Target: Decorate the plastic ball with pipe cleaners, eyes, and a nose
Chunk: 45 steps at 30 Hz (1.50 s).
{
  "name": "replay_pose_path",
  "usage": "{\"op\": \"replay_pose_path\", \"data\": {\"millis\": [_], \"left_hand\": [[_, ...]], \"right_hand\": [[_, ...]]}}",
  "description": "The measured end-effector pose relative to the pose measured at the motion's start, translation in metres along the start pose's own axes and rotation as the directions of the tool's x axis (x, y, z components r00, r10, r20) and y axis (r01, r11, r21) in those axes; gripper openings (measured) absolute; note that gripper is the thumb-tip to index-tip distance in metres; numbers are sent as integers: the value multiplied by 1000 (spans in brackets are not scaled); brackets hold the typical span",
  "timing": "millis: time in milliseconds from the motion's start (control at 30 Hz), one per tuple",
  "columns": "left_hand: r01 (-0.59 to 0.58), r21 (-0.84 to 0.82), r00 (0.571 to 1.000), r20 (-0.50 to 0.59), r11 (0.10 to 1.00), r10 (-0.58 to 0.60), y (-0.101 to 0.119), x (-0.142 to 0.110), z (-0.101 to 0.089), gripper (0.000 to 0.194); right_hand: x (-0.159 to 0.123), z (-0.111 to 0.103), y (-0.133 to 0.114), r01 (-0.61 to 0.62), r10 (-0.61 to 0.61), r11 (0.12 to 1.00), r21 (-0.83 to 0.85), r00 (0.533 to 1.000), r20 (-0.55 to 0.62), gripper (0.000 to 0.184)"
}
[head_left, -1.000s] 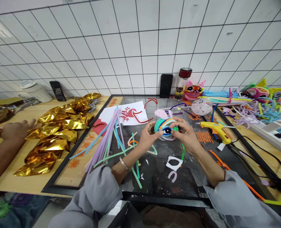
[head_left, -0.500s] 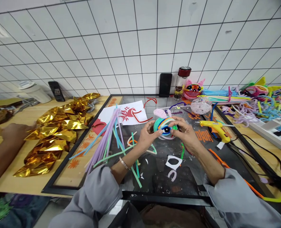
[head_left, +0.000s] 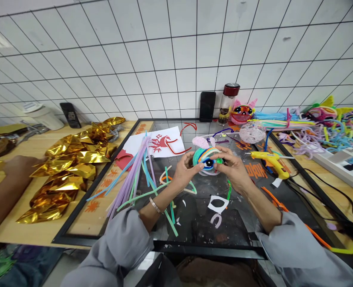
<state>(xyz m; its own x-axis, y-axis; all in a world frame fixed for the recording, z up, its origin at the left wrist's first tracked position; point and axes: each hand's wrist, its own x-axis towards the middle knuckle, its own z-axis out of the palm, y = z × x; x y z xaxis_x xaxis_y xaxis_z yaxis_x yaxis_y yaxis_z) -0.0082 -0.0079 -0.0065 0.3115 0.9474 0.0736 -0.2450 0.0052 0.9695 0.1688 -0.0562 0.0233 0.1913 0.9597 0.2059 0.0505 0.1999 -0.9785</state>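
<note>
Between my two hands is a pipe-cleaner mask in blue, green and orange bands, with a blue-and-black eye and a pink ear on top. My left hand grips its left edge, thumb on the front below the eye. My right hand pinches the right side, thumb and fingers near the eye and a green patch. Below them on the dark glass lie a white paper piece with an oval hole and a curved pale lilac pipe-cleaner piece. The back of the mask is hidden.
A yellow glue gun with its cord lies at right, near a white power strip. Lilac pipe cleaners spread at left beside gold foil. Another person's hand reaches in at far left. A bottle stands by the wall.
The mask and both my hands stay almost exactly in place. At far left, a bit of gold foil beside the other person's hand has shifted.
</note>
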Motion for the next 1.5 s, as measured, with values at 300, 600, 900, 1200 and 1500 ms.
{"op": "replay_pose_path", "data": {"millis": [300,600,900,1200,1500], "left_hand": [[-10,-1,1000,0,1000,10,-3,0,0,65],[16,15,1000,-16,1000,-15,2,-1,1,65],[12,18,999,-30,1000,-12,2,-1,1,64],[19,4,1000,-15,1000,-19,3,-1,1,61],[14,16,1000,-23,1000,-13,4,-1,1,61]], "right_hand": [[0,-1,0,15,-14,999,-48,1000,17,18],[0,1,-3,32,-31,998,-49,999,27,18],[0,0,-1,41,-40,999,-24,999,21,18],[0,-1,5,38,-38,999,-12,998,40,19],[0,1,1,60,-59,997,-41,998,25,18]]}}
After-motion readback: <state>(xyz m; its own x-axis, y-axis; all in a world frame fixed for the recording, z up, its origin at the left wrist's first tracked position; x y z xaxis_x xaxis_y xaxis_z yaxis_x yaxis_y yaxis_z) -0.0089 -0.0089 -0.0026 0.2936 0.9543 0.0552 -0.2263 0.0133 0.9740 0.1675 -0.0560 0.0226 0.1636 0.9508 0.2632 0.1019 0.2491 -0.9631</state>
